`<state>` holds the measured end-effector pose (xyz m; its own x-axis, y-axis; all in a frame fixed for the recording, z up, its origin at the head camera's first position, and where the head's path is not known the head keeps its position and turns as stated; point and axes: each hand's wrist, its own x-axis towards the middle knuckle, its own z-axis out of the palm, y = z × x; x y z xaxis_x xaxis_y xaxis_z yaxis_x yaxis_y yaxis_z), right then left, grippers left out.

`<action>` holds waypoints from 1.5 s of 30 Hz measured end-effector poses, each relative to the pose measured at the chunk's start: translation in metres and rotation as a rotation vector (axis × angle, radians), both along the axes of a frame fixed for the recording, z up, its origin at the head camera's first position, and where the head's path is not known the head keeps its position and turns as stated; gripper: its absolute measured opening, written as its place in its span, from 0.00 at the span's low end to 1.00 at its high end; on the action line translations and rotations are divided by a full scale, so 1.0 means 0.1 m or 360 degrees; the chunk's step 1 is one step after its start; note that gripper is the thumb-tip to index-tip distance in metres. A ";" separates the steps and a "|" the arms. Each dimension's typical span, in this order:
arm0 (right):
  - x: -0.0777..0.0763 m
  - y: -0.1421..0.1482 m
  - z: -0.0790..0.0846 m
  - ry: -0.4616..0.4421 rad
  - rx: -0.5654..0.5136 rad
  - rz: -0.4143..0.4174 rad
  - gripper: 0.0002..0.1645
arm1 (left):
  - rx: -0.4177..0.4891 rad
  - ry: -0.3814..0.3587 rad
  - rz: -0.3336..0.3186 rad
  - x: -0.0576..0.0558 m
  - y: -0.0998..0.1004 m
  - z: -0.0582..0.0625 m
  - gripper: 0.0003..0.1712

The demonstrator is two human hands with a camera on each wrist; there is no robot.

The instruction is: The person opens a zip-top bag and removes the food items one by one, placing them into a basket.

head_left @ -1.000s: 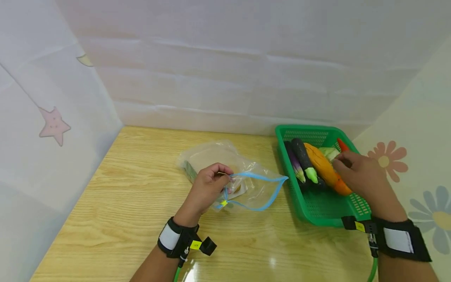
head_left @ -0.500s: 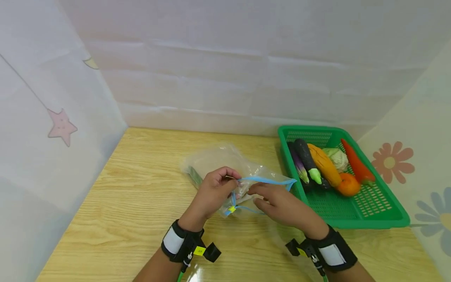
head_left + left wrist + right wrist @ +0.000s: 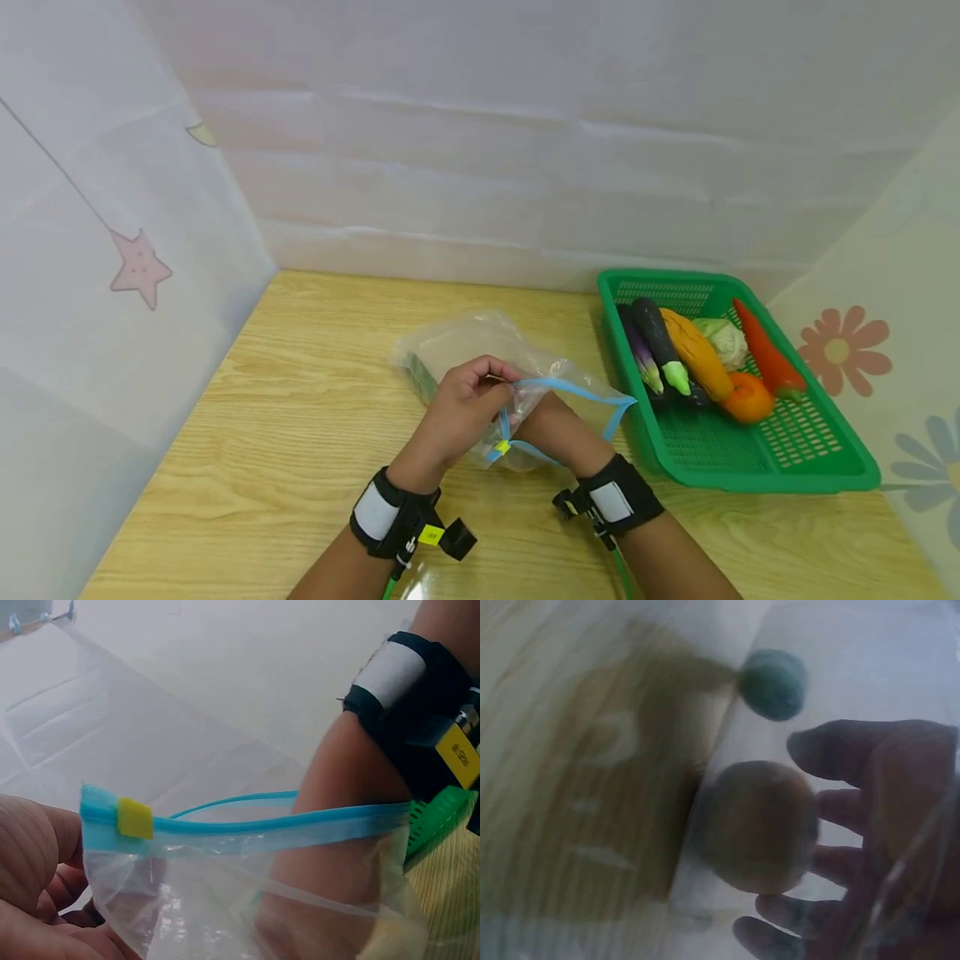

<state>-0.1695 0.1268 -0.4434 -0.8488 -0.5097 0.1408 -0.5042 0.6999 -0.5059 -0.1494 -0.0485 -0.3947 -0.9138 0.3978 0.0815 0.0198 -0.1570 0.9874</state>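
In the head view my left hand [image 3: 457, 417] pinches the rim of a clear zip bag [image 3: 450, 333] with a blue seal and a yellow slider [image 3: 135, 819]. My right hand [image 3: 885, 825] is inside the bag, its wrist passing through the mouth. Seen through the plastic in the right wrist view, its fingers are spread beside a brownish round thing [image 3: 757, 825], with fingertips right at its edge. Just above lies a smaller green rounded end [image 3: 774, 684]. Toward the bag's far left shows a long dark green thing [image 3: 420, 379]. The head view hides the right fingers.
A green basket [image 3: 765, 479] stands right of the bag, holding eggplants [image 3: 660, 342], a long orange-yellow vegetable [image 3: 697, 354], a cabbage [image 3: 722, 340], a round orange fruit [image 3: 748, 397] and a red pepper [image 3: 768, 350]. White cloth backdrops rise behind the wooden table [image 3: 247, 433].
My right hand has come from over the basket, leftward, into the bag's mouth. The left hand keeps its pinch on the rim. The basket's vegetables show more fully now.
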 end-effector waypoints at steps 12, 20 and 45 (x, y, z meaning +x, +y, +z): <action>0.05 0.07 -0.12 0.0252 0.0220 -0.0009 0.21 | 0.0032 -0.0052 0.0155 -0.06 0.02 -0.05 0.07; 0.26 0.16 0.42 -0.0064 0.0208 -0.0143 0.10 | 0.0060 -0.0095 0.0150 -0.08 0.03 -0.07 0.06; 0.81 1.46 1.25 0.0306 0.0280 -0.0298 0.23 | 0.0091 -0.0180 0.0205 -0.11 -0.02 -0.06 0.07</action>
